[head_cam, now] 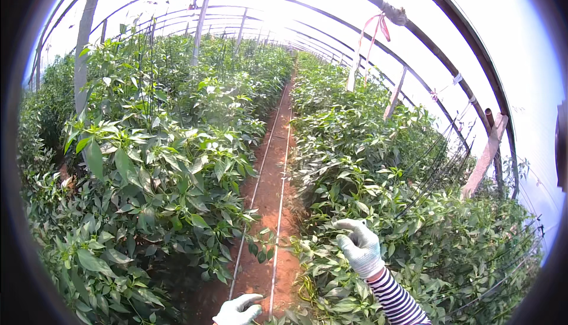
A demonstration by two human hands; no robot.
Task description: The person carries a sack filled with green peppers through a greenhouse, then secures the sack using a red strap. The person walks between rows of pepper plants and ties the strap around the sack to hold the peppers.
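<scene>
My right hand [361, 249], in a pale knitted work glove below a striped sleeve, is raised over the leafy plants [341, 205] right of the path. Its fingers are bent and apart, with nothing seen in them. At the bottom edge, my left hand [239, 311] wears a similar glove and is partly cut off. A gap shows between its thumb and forefinger, and it appears to hold nothing. It is over the near end of the reddish soil path [270, 174]. Slender yellow-green pods or stems [306, 287] show low among the plants between my hands.
Two thin pale pipes or rails [280, 218] run along the path. Dense plants, apparently peppers [177, 183], rise on the left. Posts [84, 54] and curved frame bars [443, 54] stand around the beds. Dark cords [428, 183] slant through the right-hand foliage.
</scene>
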